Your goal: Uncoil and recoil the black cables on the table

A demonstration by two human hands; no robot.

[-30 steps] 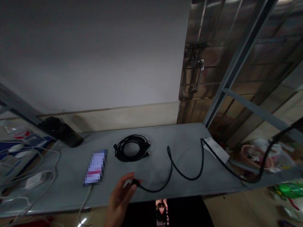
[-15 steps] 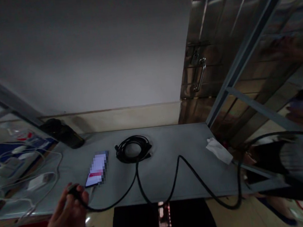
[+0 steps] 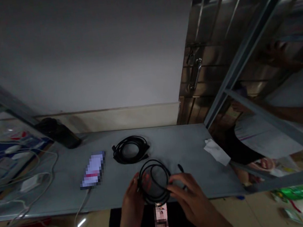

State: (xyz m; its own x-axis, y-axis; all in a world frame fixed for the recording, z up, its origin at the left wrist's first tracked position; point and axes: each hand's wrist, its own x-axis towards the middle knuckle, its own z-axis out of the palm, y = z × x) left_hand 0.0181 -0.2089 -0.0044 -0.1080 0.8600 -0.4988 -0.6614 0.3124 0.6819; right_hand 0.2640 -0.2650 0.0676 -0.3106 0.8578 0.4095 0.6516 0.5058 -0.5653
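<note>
A black cable coiled into loops (image 3: 153, 160) is held up over the front edge of the grey table (image 3: 176, 143). My left hand (image 3: 133, 204) grips the left side of the loops. On the right side, my right hand (image 3: 188, 193) pinches the cable, and a connector end (image 3: 180, 167) sticks out above its fingers. Behind them a second coiled black cable (image 3: 131, 161) lies flat on the table. Left of it is a lit phone (image 3: 92, 167) with a white cable plugged into its lower end.
A dark bottle (image 3: 62, 134) lies at the back left, near white cables and a charger (image 3: 31, 183). Crumpled white tissue (image 3: 216, 150) is on the right. Metal frame bars (image 3: 243, 60) flank the table. Another person's arm (image 3: 285, 57) and a green bottle (image 3: 298, 192) are at the right.
The loose cable that stretched across to the right is now gathered into loops. My left hand moved right, and my right hand has come into view on the coil.
</note>
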